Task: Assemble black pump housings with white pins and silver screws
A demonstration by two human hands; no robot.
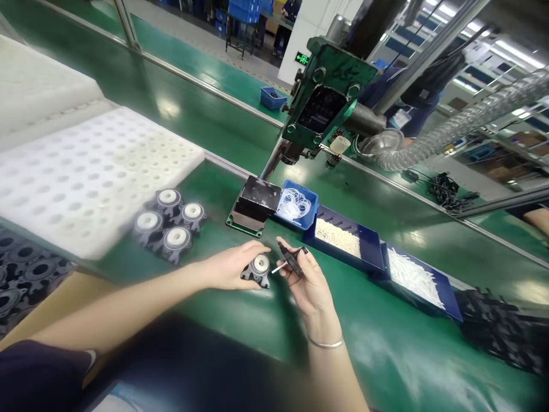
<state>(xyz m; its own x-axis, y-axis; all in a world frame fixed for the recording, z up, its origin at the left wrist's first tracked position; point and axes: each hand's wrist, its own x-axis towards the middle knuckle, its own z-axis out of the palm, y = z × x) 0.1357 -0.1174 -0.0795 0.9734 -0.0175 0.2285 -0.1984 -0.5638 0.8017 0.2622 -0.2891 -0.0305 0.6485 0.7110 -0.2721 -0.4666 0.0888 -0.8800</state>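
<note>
My left hand (234, 266) is closed around the side of a dark flat housing (259, 268) with a white ring in its middle, low over the green bench. Just to the right, my right hand (309, 280) grips a small black plastic part (290, 257) between thumb and fingers. A short white pin (279, 267) sticks out beside that part, pointing at the housing; whether it is fixed in the part I cannot tell. Several like housings with white rings (176, 237) stand together to the left of my left hand.
A green press (321, 97) rises over a black block (259, 195). Bins hold clear rings (294, 205), small cream pieces (338, 237) and white pins (414, 277). Black parts (506, 329) lie at right, a white tray with holes (90, 166) at left. Another person (412, 109) is behind the bench.
</note>
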